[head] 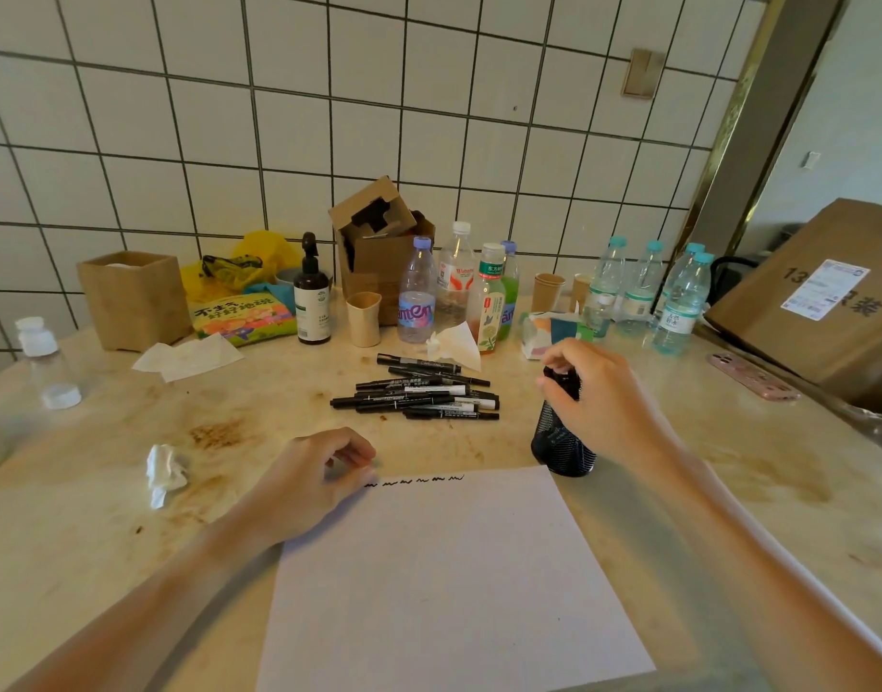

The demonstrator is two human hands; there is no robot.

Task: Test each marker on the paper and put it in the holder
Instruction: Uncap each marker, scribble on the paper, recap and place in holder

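Note:
A white sheet of paper (444, 581) lies in front of me, with a row of short black squiggles along its top edge. My left hand (309, 486) rests on the sheet's top-left corner, fingers loosely curled, holding nothing. A black mesh holder (561, 447) stands just past the paper's top-right corner. My right hand (598, 392) is over its mouth, fingertips pinching the top of a black marker (559, 382) that stands in the holder. Several black markers (419, 394) lie in a loose pile beyond the paper.
Water and drink bottles (419, 292), paper cups (363, 318), a brown pump bottle (313, 297) and an open cardboard box (379, 242) crowd the back by the tiled wall. A crumpled tissue (165, 472) lies left. A pink phone (751, 377) and a large carton (828, 302) sit right.

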